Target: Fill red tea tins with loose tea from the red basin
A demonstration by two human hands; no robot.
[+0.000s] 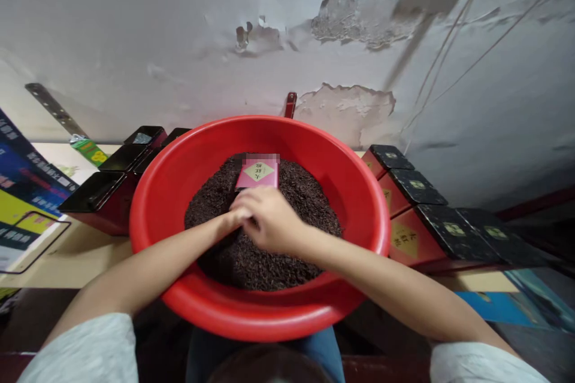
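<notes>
"What's the basin point(259, 320) like?"
"Smooth red plastic, glossy along the rim."
"And the dark heap point(287, 257) in it?"
"Matt, rough, loose and crumbly-looking."
"The tins point(402, 236)?"
"They look like metal, with shiny black lids."
"The wall point(179, 30)?"
"Paint, peeling to rough patches."
"Sleeves point(90, 350)?"
"Soft, matt cloth."

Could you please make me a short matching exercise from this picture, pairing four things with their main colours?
Things:
1. Round basin
2. Loose material inside the basin
3. Box with a diamond-shaped label, in the basin
4. Small packet at the left, near the wall

Main colours:
A. Green
B. Pink
C. Red
D. Dark brown

Right pairs: 1-C, 2-D, 3-B, 4-A
</notes>
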